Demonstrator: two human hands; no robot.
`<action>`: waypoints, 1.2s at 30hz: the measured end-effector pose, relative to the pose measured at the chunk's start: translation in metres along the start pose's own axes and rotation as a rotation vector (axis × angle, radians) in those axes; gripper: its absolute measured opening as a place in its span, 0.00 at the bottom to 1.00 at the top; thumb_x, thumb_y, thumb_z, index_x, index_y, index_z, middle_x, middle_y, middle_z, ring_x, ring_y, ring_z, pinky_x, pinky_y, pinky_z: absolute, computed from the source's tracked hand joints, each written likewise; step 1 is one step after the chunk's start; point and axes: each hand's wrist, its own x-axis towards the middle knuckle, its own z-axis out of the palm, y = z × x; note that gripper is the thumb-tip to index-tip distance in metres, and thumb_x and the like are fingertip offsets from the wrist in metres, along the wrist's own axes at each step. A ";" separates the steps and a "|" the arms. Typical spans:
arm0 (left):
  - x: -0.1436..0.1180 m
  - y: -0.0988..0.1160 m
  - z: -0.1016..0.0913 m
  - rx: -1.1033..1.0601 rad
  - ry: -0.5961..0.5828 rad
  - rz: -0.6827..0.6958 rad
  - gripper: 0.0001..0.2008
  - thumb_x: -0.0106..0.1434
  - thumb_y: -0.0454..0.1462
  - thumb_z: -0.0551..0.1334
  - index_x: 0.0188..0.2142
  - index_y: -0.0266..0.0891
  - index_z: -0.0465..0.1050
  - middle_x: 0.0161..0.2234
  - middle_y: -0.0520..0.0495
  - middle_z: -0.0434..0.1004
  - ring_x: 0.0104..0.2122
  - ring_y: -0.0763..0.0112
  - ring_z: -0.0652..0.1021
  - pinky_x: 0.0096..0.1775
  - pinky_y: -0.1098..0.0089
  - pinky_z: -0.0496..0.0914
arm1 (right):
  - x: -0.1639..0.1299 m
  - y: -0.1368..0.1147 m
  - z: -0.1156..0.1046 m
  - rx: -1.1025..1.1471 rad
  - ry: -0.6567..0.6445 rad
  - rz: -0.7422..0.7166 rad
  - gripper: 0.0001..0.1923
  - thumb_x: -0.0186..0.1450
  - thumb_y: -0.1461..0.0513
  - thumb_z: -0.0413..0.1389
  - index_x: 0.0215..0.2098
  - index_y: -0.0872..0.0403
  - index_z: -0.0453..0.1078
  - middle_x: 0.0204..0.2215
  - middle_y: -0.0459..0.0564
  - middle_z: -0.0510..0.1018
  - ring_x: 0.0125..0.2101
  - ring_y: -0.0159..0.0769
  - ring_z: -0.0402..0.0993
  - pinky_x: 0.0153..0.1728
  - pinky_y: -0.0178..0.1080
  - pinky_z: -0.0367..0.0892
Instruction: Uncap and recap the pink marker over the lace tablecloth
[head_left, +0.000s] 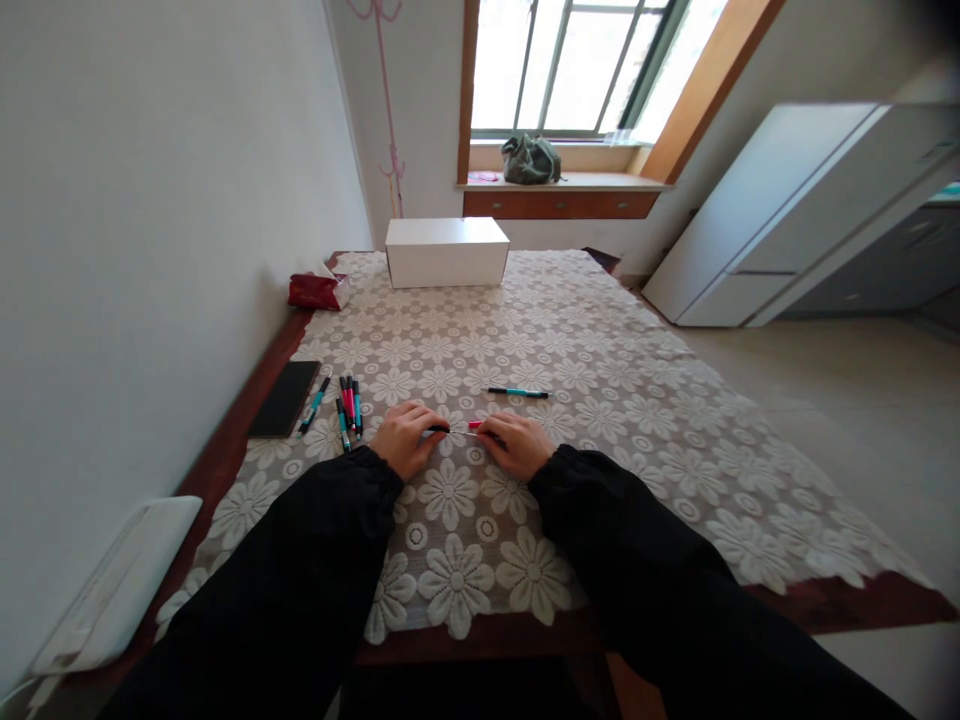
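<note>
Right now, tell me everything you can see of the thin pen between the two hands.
The thin pen with the red end lies level just above the white floral lace tablecloth, pointing left to right. The left hand pinches its dark end, the right hand its red end. Only a short middle stretch shows; finer detail is too small.

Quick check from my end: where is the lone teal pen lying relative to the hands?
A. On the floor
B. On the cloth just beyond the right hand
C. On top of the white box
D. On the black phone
B: the teal pen lies alone on the lace cloth, just past the right hand.
</note>
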 end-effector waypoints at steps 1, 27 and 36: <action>0.000 0.000 0.000 -0.004 -0.002 0.008 0.05 0.67 0.36 0.64 0.41 0.44 0.79 0.40 0.47 0.82 0.45 0.61 0.77 0.49 0.58 0.71 | 0.000 0.000 0.000 0.002 0.000 -0.003 0.10 0.74 0.59 0.51 0.41 0.50 0.75 0.37 0.50 0.80 0.38 0.38 0.75 0.38 0.37 0.66; 0.001 0.003 -0.001 -0.042 -0.051 0.091 0.07 0.69 0.41 0.63 0.42 0.45 0.80 0.38 0.46 0.82 0.42 0.63 0.78 0.48 0.60 0.73 | 0.003 0.001 -0.008 0.091 0.241 -0.005 0.11 0.73 0.64 0.49 0.43 0.50 0.74 0.38 0.53 0.79 0.42 0.43 0.72 0.47 0.44 0.68; 0.001 0.005 -0.003 0.003 0.026 0.011 0.04 0.67 0.39 0.65 0.41 0.45 0.79 0.38 0.49 0.83 0.41 0.63 0.79 0.46 0.59 0.71 | 0.001 0.005 -0.010 -0.076 0.322 0.087 0.13 0.56 0.74 0.52 0.30 0.50 0.68 0.34 0.51 0.75 0.41 0.45 0.67 0.44 0.45 0.63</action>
